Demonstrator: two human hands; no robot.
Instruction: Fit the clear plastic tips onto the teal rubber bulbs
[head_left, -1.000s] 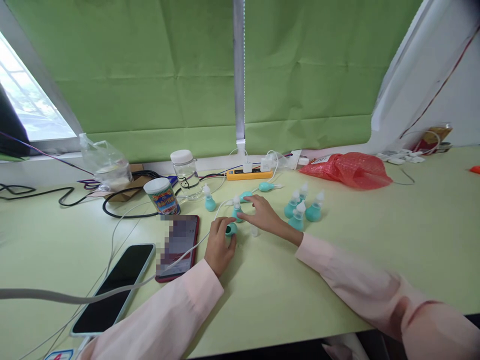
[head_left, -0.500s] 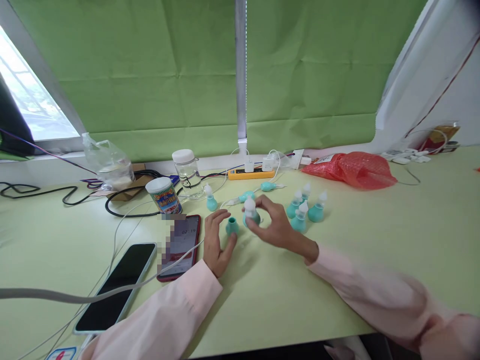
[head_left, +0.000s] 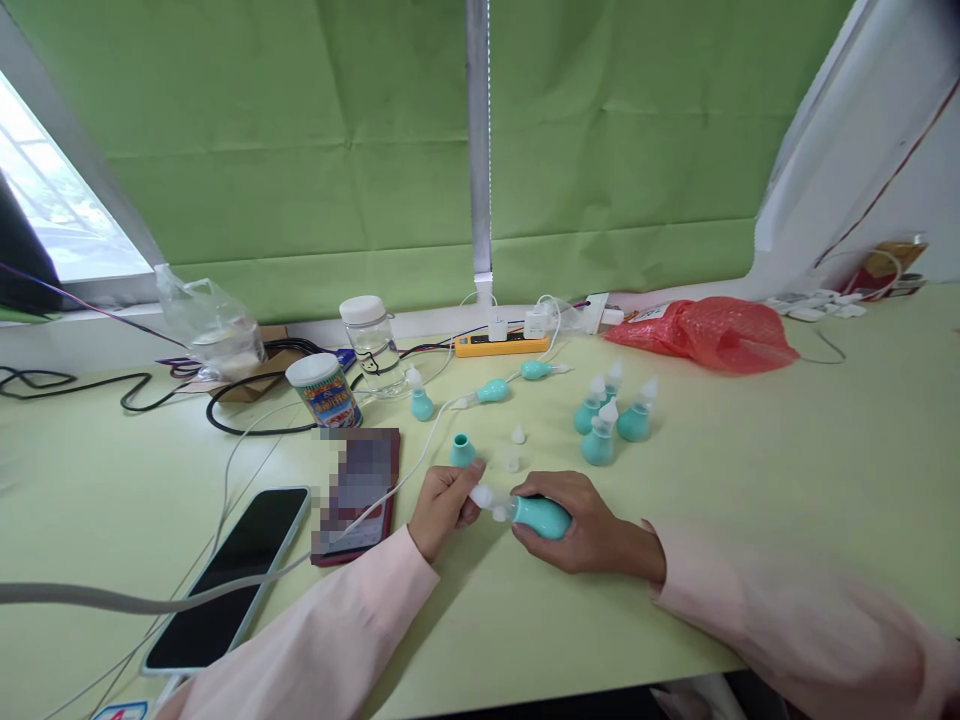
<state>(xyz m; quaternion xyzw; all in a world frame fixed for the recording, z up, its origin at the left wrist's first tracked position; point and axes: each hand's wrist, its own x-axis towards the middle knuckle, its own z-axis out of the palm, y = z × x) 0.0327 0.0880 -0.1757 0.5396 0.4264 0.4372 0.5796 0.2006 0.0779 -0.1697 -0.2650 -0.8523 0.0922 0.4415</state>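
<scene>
My right hand [head_left: 574,520] is wrapped round the teal bulb [head_left: 541,517] of a small nasal aspirator, tilted onto its side with its nozzle to the left. My left hand [head_left: 446,508] pinches the aspirator's whitish nozzle tip [head_left: 482,496] between thumb and fingers. A clear middle piece [head_left: 501,510] shows between tip and bulb. Just beyond my left hand stands an open teal bulb [head_left: 462,450] without a nozzle. Two small translucent parts, a pointed tip [head_left: 518,435] and a short piece [head_left: 513,462], sit on the table beside it.
Several assembled aspirators [head_left: 598,440] stand to the right; another [head_left: 421,396] stands back left. Two teal bulbs [head_left: 493,390] with tips lie behind. Phones [head_left: 229,575], a white cable [head_left: 420,460], a printed canister [head_left: 326,390], a jar [head_left: 375,350] and a red bag [head_left: 705,335] surround the workspace.
My right hand has brought the aspirator nearer to me and tipped it from upright to sideways. My left hand has left the open bulb's side and closed on the nozzle tip.
</scene>
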